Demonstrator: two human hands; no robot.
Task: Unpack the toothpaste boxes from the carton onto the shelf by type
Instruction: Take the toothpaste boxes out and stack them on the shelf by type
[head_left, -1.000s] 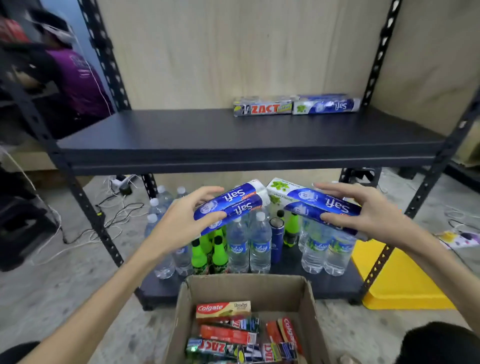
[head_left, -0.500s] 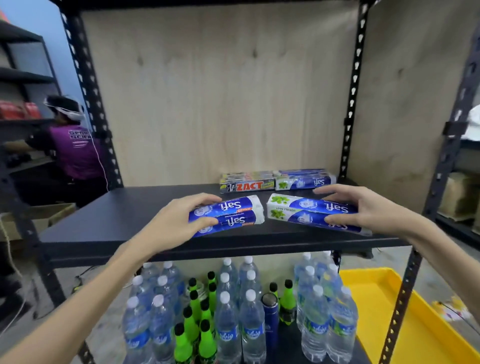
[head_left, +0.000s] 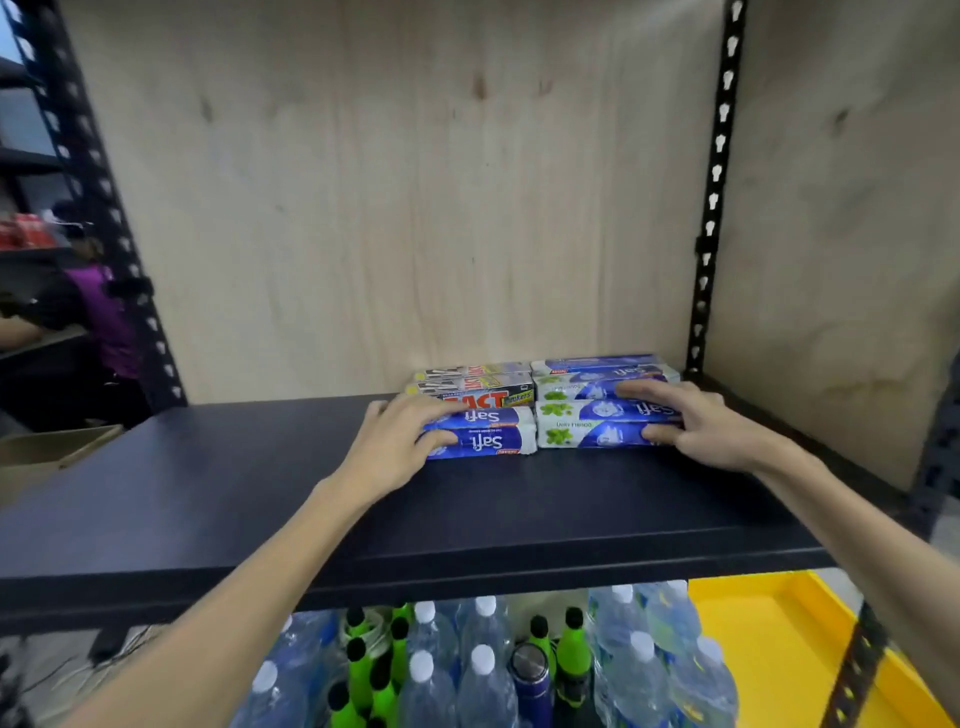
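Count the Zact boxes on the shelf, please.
2: one Zact box by the back wall, another directly before it, behind the Safi boxes. Others may be hidden.

Two blue Safi cardboard toothpaste boxes (head_left: 485, 435) and two white-blue Safi boxes (head_left: 597, 426) lie flat on the black metal shelf (head_left: 208, 499) — just before the red-lettered Zact boxes (head_left: 480, 387).
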